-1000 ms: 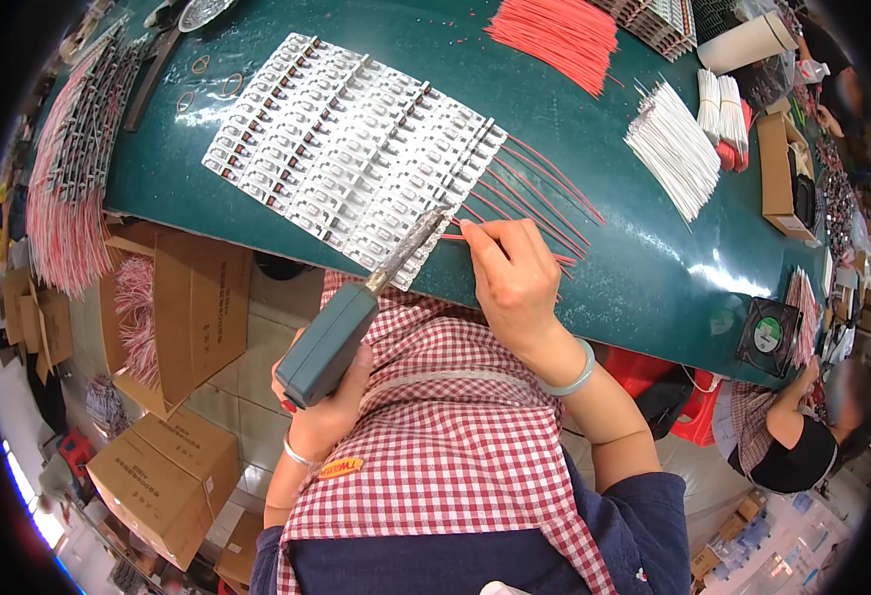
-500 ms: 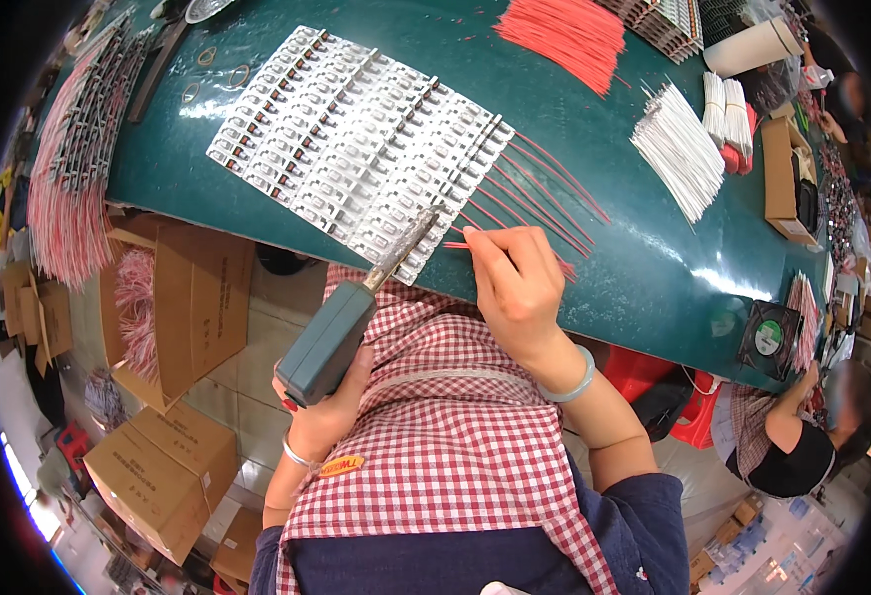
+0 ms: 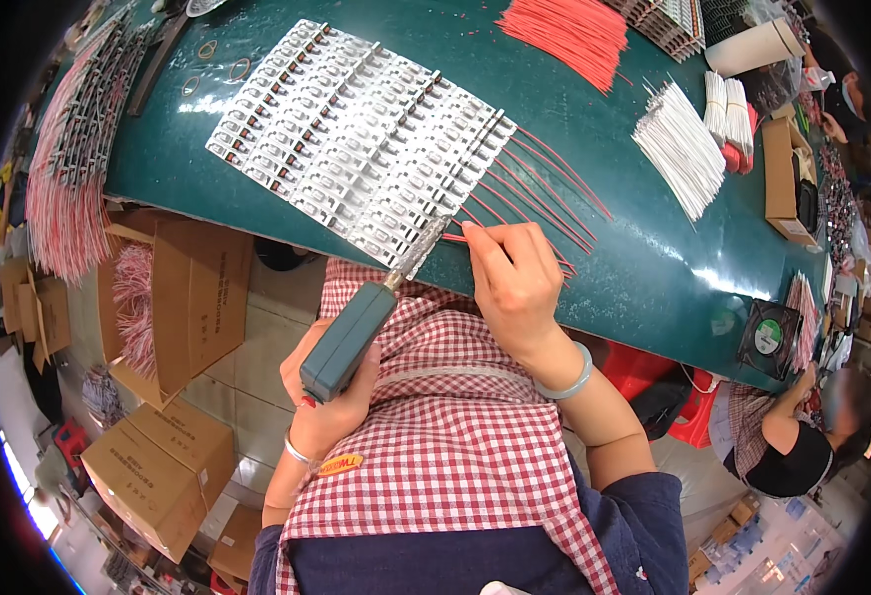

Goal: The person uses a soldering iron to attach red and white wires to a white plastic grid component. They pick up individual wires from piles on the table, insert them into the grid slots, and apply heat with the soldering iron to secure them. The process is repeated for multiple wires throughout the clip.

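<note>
Just beyond the checked apron (image 3: 426, 436) ran the near edge of the green counter (image 3: 644, 283), and the left hand (image 3: 336, 416) was on the apron's side of it, with its grip closed around a dark green tool (image 3: 349, 335). The tool's metal front end reached up across the edge to the near corner of a white panel (image 3: 376, 139), which lay right at the counter's rim; whether it touched could not be told. The right hand (image 3: 517, 293) was over the rim, its grip pinched together on a red wire (image 3: 455, 238) whose short end pointed left at the panel's right side, close to the tool's tip. Open green surface spread to the right of that hand, giving it side room, while the left had the apron close behind. More red wires (image 3: 558, 213) fanned out from the panel's right side, beyond the right hand's fingers. Farther over the counter lay rubber bands (image 3: 240, 68), loose white wires (image 3: 681, 149) and a heap of red wires (image 3: 566, 38). At left, wired strips (image 3: 73, 149) stood out over the edge, above an open carton (image 3: 202, 307); a co-worker (image 3: 788, 441) was at far right.
</note>
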`<state>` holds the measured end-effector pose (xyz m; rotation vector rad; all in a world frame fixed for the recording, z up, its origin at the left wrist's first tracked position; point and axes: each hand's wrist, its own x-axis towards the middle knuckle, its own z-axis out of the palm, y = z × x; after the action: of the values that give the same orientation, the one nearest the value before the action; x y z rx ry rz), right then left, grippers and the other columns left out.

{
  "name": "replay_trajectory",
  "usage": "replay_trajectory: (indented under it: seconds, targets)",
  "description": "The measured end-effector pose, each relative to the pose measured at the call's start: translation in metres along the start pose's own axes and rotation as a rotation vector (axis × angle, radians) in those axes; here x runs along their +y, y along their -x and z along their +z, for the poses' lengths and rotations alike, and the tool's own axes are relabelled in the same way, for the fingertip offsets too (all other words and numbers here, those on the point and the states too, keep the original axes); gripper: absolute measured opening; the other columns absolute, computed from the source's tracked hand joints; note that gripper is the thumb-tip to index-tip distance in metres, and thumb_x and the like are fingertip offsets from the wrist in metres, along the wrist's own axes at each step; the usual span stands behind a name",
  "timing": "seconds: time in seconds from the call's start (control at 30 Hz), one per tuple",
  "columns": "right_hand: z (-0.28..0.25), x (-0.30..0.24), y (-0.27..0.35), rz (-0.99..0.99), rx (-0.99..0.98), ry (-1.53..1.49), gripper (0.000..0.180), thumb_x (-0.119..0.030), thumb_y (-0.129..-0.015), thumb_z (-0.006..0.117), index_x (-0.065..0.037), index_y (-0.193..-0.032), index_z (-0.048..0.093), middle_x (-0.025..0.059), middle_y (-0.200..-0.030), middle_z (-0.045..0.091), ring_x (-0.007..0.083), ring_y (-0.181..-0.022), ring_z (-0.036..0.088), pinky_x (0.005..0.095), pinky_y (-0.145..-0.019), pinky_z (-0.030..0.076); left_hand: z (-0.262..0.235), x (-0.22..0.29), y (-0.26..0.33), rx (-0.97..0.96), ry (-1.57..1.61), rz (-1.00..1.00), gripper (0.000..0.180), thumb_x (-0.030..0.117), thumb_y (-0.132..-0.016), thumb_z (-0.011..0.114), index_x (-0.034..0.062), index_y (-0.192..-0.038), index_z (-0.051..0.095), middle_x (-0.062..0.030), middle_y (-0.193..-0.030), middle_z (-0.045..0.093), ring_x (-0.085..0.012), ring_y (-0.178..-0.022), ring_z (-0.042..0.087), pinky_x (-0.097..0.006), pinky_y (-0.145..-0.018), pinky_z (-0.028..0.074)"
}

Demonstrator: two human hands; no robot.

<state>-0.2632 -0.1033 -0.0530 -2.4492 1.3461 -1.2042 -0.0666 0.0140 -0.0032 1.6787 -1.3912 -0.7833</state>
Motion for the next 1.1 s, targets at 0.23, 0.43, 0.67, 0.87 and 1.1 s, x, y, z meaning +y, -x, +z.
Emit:
replay_trajectory:
  seconds: [0.23, 0.43, 0.67, 0.87, 1.1]
  targets:
    - [0.000, 0.000, 0.001, -0.005, -0.003, 0.024, 0.020, 0.001, -0.075, 0.072, 0.000, -0.094, 0.069, 0.0048, -0.079, 0.059, 0.0209, -0.072, 0.056, 0.0326, -0.060, 0.047, 0.000, 0.001, -0.001, 0.002, -0.021, 0.028, 0.020, -0.004, -0.074, 0.073, -0.0045, -0.093, 0.068, -0.0102, -0.086, 0.066, -0.0163, -0.068, 0.063, -0.026, -0.061, 0.050]
    - [-0.001, -0.002, -0.002, 0.008, 0.004, 0.012, 0.023, 0.006, -0.073, 0.075, -0.002, -0.094, 0.070, 0.0062, -0.077, 0.059, 0.0218, -0.069, 0.057, 0.0331, -0.058, 0.047, -0.001, -0.010, 0.008, 0.069, 0.007, 0.025, 0.022, -0.004, -0.073, 0.074, -0.0049, -0.093, 0.068, -0.0111, -0.083, 0.066, -0.0170, -0.067, 0.063, -0.027, -0.061, 0.050]
    - [0.000, -0.002, 0.001, 0.002, -0.006, 0.024, 0.019, 0.001, -0.075, 0.072, 0.000, -0.093, 0.069, 0.0047, -0.078, 0.058, 0.0211, -0.072, 0.056, 0.0327, -0.059, 0.047, -0.002, -0.007, 0.011, 0.108, 0.091, -0.022, 0.026, -0.003, -0.075, 0.075, -0.0064, -0.100, 0.068, -0.0113, -0.088, 0.069, -0.0169, -0.072, 0.066, -0.027, -0.065, 0.053]
    - [0.001, 0.000, 0.001, -0.006, 0.005, 0.021, 0.019, 0.002, -0.075, 0.072, 0.000, -0.093, 0.069, 0.0047, -0.078, 0.058, 0.0209, -0.072, 0.056, 0.0324, -0.059, 0.047, -0.003, -0.001, 0.006, 0.035, -0.002, 0.008, 0.024, -0.003, -0.076, 0.074, -0.0061, -0.099, 0.068, -0.0114, -0.091, 0.069, -0.0165, -0.075, 0.066, -0.026, -0.066, 0.052]
    - [0.001, 0.000, 0.001, -0.009, 0.013, 0.027, 0.019, 0.002, -0.074, 0.072, -0.001, -0.093, 0.069, 0.0042, -0.078, 0.059, 0.0205, -0.072, 0.055, 0.0320, -0.058, 0.047, 0.000, 0.001, 0.001, -0.002, -0.014, 0.031, 0.018, -0.003, -0.077, 0.073, -0.0035, -0.094, 0.068, -0.0101, -0.087, 0.067, -0.0174, -0.070, 0.063, -0.027, -0.062, 0.050]
